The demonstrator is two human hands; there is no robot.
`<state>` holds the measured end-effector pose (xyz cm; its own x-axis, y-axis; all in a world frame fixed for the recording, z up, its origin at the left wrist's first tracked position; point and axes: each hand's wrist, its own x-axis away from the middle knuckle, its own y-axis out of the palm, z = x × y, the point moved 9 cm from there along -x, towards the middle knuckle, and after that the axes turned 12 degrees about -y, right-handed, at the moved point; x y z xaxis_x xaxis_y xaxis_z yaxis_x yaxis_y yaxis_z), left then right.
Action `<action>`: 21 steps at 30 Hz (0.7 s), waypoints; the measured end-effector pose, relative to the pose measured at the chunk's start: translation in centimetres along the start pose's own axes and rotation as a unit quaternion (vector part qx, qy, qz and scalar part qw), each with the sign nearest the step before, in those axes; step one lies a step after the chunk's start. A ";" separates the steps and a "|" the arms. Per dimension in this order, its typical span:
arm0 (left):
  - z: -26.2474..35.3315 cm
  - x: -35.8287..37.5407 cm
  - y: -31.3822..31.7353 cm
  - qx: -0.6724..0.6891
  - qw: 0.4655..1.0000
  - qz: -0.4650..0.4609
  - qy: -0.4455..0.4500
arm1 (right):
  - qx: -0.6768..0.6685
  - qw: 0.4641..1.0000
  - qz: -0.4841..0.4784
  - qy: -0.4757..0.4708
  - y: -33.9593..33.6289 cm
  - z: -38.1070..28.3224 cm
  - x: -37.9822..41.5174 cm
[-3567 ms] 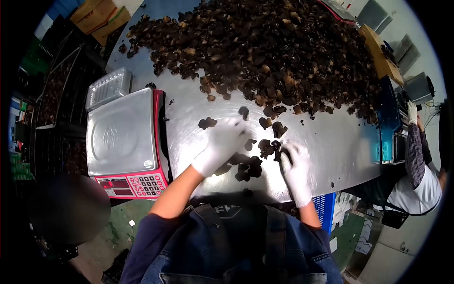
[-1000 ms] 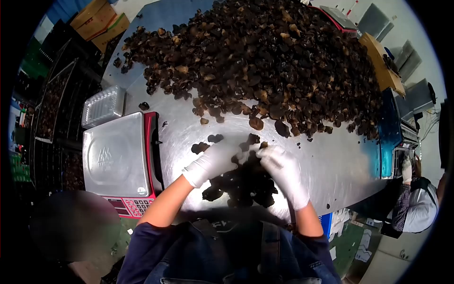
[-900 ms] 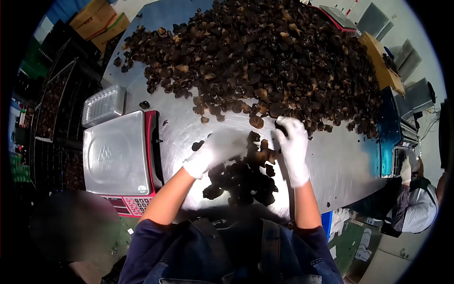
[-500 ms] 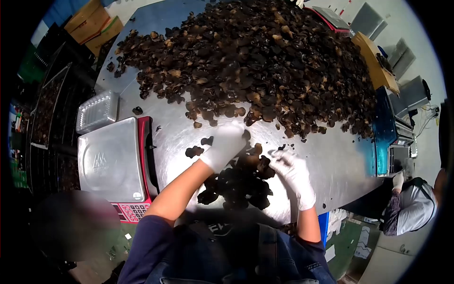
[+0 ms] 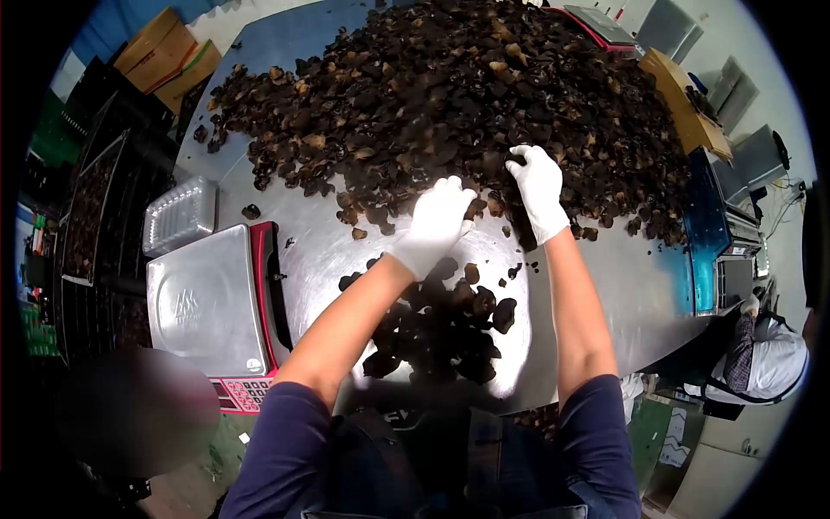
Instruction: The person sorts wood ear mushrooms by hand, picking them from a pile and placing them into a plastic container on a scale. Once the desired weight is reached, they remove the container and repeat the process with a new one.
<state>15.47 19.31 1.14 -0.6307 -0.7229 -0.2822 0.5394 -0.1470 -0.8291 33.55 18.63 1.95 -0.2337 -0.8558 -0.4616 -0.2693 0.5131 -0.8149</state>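
Note:
My left hand (image 5: 439,221), in a white glove, is at the near edge of a large heap of wood ear mushrooms (image 5: 450,112). Its thumb stands apart from the fingers, and a brown piece shows just beside them. Farther right, my right hand (image 5: 539,192), gloved too, reaches onto the heap with fingers bent and parted from one another; nothing is visibly gripped. Below my hands, close to my body, lies a smaller, loose group of wood ear mushrooms (image 5: 441,333), partly in shadow.
A red-edged scale (image 5: 207,298) stands at left on the metal table (image 5: 614,303), with clear plastic trays (image 5: 180,216) behind it. Another scale (image 5: 601,24) is at the far right. A co-worker (image 5: 761,355) is at the right edge. Cardboard boxes (image 5: 160,52) stand at far left.
Both hands have moved away from the small group and forward to the heap. My right hand has travelled farthest, up onto the mushrooms. The small group is now less covered.

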 end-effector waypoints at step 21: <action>-2.2 2.7 -1.1 -0.053 0.965 -0.238 -0.102 | 0.027 0.996 -0.066 -0.056 -1.2 -3.8 11.8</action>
<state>11.91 19.03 0.21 -0.6645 -0.7098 0.2337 0.1499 -0.4330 -0.8889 27.59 8.22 -1.19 -0.0927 -0.9193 -0.3824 -0.2394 0.3934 -0.8876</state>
